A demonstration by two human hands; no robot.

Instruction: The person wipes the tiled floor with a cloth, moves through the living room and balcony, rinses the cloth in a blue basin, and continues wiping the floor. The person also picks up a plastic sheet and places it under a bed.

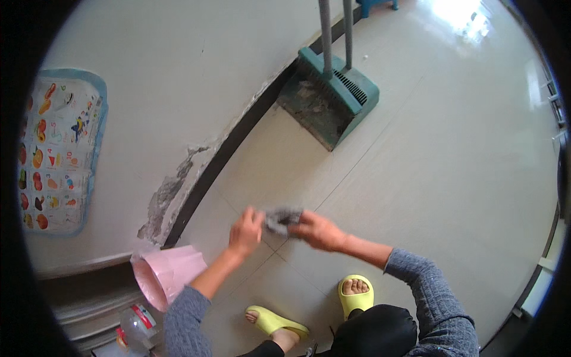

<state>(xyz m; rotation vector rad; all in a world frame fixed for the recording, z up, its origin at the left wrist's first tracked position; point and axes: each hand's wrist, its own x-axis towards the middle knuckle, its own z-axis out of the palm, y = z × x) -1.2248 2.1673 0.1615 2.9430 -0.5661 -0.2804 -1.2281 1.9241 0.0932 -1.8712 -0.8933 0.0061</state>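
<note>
My left hand [246,230] and my right hand [319,230] hold a small grey fabric item [282,221] between them, above the tiled floor. It is blurred, with a dark hollow at its middle, so its kind cannot be told. The fingers of my right hand pinch its right side. Those of my left hand are at its left edge. Below and to the left of my left hand is a pink waste bin [171,272] with a plastic liner. My feet, in yellow slides [276,320], rest on the floor beneath.
A green dustpan [316,107] with a broom [332,80] stands by the wall's dark baseboard. A children's picture chart [62,151] hangs on the wall, left. Plaster is chipped near the baseboard. A clear plastic bottle [136,325] is beside shelves at lower left. A blue stool's legs [379,4] show above.
</note>
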